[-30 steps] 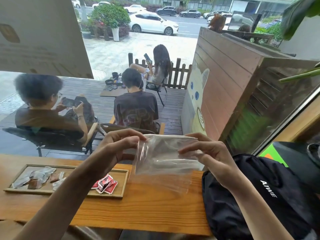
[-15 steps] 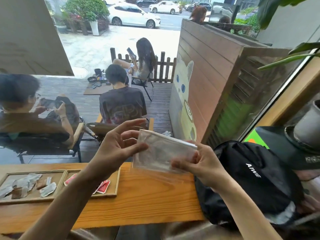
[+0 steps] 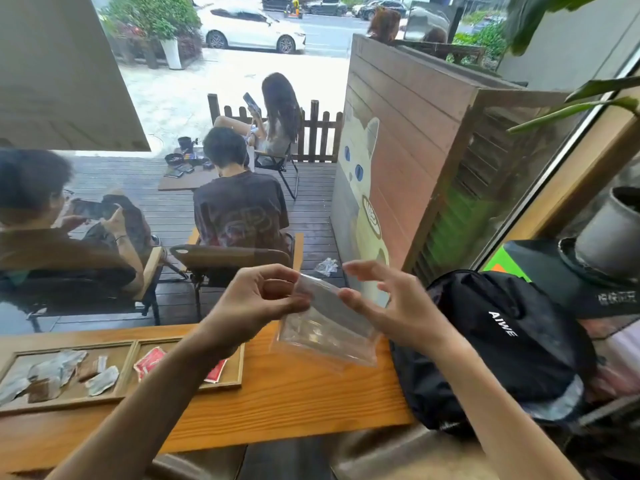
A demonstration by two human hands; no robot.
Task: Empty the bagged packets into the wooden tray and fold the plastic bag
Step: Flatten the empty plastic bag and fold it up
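A clear plastic bag (image 3: 325, 327) hangs empty above the right part of the wooden counter, partly folded over. My left hand (image 3: 256, 303) pinches its upper left edge. My right hand (image 3: 391, 306) touches the upper right edge with the thumb, its fingers spread. The wooden tray (image 3: 239, 362) lies on the counter at the left, split into two compartments. Silver and brown packets (image 3: 59, 370) fill the left compartment; red packets (image 3: 150, 360) lie in the right one, partly hidden by my left forearm.
A black backpack (image 3: 502, 344) rests against the counter's right end. The counter (image 3: 294, 400) runs along a window; people sit on a deck outside. A grey plant pot (image 3: 613, 230) stands at the far right.
The bag has tilted down and folded over, its lower part now close to the counter. My right hand's fingers have opened out. The view has shifted slightly.
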